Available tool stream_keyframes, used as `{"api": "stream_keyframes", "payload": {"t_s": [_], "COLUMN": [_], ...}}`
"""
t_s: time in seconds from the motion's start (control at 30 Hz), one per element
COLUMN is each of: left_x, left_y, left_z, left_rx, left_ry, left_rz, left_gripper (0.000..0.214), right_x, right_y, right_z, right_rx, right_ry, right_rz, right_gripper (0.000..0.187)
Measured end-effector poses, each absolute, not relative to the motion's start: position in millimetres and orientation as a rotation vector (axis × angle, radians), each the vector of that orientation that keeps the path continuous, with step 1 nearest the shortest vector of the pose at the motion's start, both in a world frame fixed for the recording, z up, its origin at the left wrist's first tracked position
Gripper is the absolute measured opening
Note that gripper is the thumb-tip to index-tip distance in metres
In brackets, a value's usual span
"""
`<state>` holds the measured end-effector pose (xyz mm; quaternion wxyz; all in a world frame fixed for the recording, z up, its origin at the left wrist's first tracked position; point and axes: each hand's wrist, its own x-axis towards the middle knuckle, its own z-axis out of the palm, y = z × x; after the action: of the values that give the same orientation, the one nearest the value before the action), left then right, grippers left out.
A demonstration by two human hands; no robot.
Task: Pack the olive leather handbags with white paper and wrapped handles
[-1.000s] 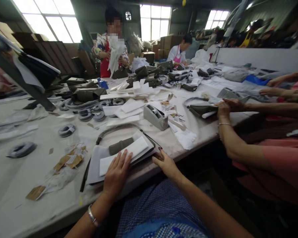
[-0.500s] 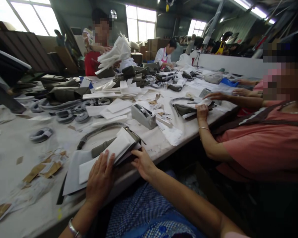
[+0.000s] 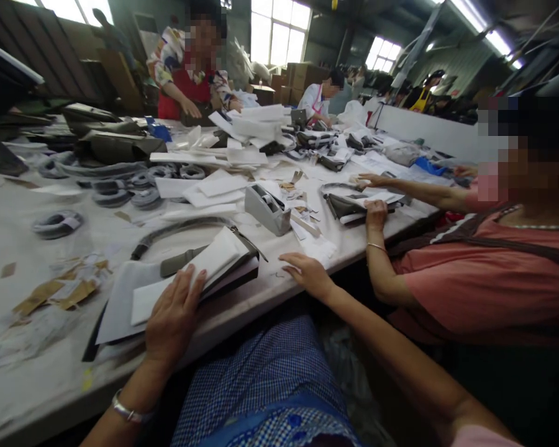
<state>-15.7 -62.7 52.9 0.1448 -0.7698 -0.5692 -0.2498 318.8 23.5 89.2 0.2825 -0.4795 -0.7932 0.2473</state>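
My left hand (image 3: 171, 318) lies flat, fingers spread, on a white paper sheet (image 3: 190, 273) that covers a dark olive bag (image 3: 235, 273) near the table's front edge. The bag's strap (image 3: 179, 228) loops away behind it. My right hand (image 3: 306, 271) rests open on the bare tabletop to the right of the bag, fingers stretched out, holding nothing. It lies just in front of a crumpled white paper (image 3: 317, 247).
A grey tape dispenser (image 3: 266, 210) stands behind the bag. Brown paper scraps (image 3: 58, 293) lie at the left. A person in a pink shirt (image 3: 470, 279) sits at my right, hands on another olive bag (image 3: 349, 205). Coiled grey straps (image 3: 121, 192) and paper stacks (image 3: 258, 124) fill the far table.
My right hand has let go of the bag's right edge and slid right onto the tabletop. My left hand stays on the paper. The view has turned right.
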Motion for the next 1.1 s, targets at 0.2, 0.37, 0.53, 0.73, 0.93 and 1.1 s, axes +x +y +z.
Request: {"api": "stream_keyframes", "payload": {"t_s": [0.2, 0.37, 0.53, 0.73, 0.93, 1.1], "left_x": [-15, -15, -14, -13, -11, -12], "left_y": [-63, -61, -63, -63, -63, -63], "left_z": [49, 47, 49, 50, 51, 50], "left_rx": [-2.168, -2.131, -2.141, -2.183, -2.183, -2.174], "left_ry": [-1.575, -1.521, -1.538, -1.572, -1.584, -1.582], "left_rz": [-0.684, -0.667, -0.675, -0.71, -0.738, -0.741], "left_gripper": [0.067, 0.062, 0.069, 0.07, 0.067, 0.065], "right_x": [401, 413, 416, 418, 408, 375], "right_y": [83, 107, 119, 126, 111, 65], "right_z": [76, 59, 61, 74, 88, 95], "right_rx": [-1.505, -1.581, -1.665, -1.699, -1.654, -1.496], "right_ry": [-2.157, -2.129, -2.126, -2.187, -2.095, -2.115], "right_rz": [0.181, 0.229, 0.291, 0.32, 0.24, 0.302], "right_gripper": [0.041, 0.022, 0.018, 0.025, 0.017, 0.014]}}
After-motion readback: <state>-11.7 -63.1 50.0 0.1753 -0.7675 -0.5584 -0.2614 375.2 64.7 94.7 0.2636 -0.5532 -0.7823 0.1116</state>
